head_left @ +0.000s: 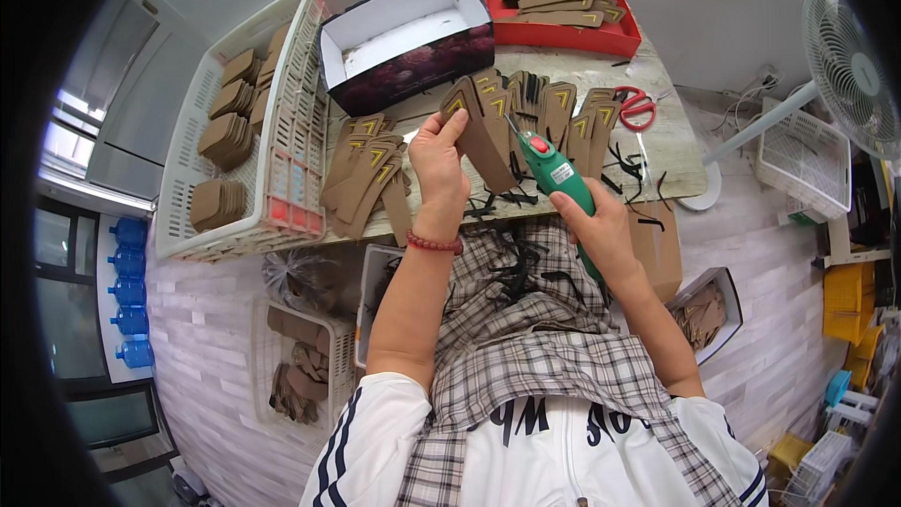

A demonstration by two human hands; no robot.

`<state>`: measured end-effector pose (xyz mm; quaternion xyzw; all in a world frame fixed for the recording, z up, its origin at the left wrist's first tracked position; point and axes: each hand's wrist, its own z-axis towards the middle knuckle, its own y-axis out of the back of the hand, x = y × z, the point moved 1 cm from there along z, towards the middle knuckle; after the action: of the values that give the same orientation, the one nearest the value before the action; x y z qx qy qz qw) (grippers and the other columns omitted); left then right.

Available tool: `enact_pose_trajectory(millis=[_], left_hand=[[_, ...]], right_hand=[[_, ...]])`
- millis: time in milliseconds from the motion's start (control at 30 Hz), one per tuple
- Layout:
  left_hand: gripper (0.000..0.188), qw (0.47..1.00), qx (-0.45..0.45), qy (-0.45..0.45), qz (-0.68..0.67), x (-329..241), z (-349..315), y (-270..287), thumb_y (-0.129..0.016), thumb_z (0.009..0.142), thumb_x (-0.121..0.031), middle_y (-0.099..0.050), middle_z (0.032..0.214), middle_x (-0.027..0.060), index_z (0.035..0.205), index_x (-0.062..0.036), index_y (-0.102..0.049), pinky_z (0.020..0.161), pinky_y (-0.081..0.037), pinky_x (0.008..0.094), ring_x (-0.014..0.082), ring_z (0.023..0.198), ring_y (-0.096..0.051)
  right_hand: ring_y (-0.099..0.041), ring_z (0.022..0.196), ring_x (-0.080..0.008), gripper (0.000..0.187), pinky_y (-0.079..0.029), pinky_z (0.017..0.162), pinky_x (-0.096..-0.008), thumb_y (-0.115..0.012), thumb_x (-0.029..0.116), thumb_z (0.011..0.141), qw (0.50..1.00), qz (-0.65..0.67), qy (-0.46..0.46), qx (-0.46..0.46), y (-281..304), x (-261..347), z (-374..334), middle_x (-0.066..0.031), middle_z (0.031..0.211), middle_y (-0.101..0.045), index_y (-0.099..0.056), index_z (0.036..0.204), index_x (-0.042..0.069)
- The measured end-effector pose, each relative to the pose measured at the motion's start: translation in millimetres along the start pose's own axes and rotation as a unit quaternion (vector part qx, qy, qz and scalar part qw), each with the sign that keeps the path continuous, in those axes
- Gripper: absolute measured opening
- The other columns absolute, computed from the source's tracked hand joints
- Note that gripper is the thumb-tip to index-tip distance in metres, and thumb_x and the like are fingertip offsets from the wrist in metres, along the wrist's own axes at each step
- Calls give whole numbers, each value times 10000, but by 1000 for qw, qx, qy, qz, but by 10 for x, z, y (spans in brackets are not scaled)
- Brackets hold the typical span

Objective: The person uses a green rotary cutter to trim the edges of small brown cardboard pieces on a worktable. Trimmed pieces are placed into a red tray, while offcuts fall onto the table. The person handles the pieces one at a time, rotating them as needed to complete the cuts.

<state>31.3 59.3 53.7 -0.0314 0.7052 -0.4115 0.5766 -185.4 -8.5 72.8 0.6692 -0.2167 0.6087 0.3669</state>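
Observation:
My left hand (437, 164) grips a brown cardboard piece (481, 136) with a yellow chevron mark, held up over the table's front edge. My right hand (601, 225) is closed around a green glue gun (556, 174) with a red button; its thin nozzle touches the held piece near its upper right edge. A red bead bracelet (435, 244) circles my left wrist. More brown cardboard pieces lie fanned in a row (554, 113) behind the hands and in a pile (368, 174) to the left.
White basket (282, 131) of stacked brown pieces at left. Dark open box (405, 42) and red tray (572, 33) at the back. Red scissors (636, 105) on the stone tabletop (671, 145). Black strips litter the table and my checked lap. Fan (849, 66) at right.

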Motion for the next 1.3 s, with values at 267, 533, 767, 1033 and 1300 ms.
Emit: enact_pose_trajectory(millis=[267,533,767,1033,1300], left_hand=[[124,996,-40,59,-45,169,-170,-286,-678,864,-41,-689,893,46,982,-30,-640,731,-518,275,133,771,-647],[80,993,-55,98,-48,238,-285,-379,-690,856,-50,-686,841,38,925,-31,-654,608,-484,220,109,691,-628],[90,990,-10,135,-36,296,-434,-395,-658,882,-56,-673,858,39,960,-27,-624,638,-496,236,108,700,-614],[63,993,4,121,6,379,-500,-282,-670,867,-54,-691,840,25,921,-20,-668,623,-451,204,74,695,-602],[101,995,41,42,76,241,-406,-180,-657,881,-44,-692,871,32,969,4,-669,686,-489,208,72,745,-616]], right_hand=[[-497,479,-51,343,-396,436,-224,-728,294,850,1000,1,2,-9,24,34,-42,0,621,-563,-637,985,-7],[-489,487,-48,333,-388,445,-222,-725,280,857,1000,7,-6,-9,54,55,-32,4,642,-575,-636,987,-13],[-495,501,-62,330,-406,466,-237,-729,288,856,999,-7,30,-45,36,19,-5,-15,648,-579,-634,975,-5],[-498,499,-59,318,-408,464,-242,-725,292,858,999,-20,22,-44,69,87,-2,-8,636,-573,-631,954,3],[-479,498,-46,315,-396,461,-232,-724,279,857,999,-22,15,-27,136,33,-31,9,639,-571,-633,971,0]])
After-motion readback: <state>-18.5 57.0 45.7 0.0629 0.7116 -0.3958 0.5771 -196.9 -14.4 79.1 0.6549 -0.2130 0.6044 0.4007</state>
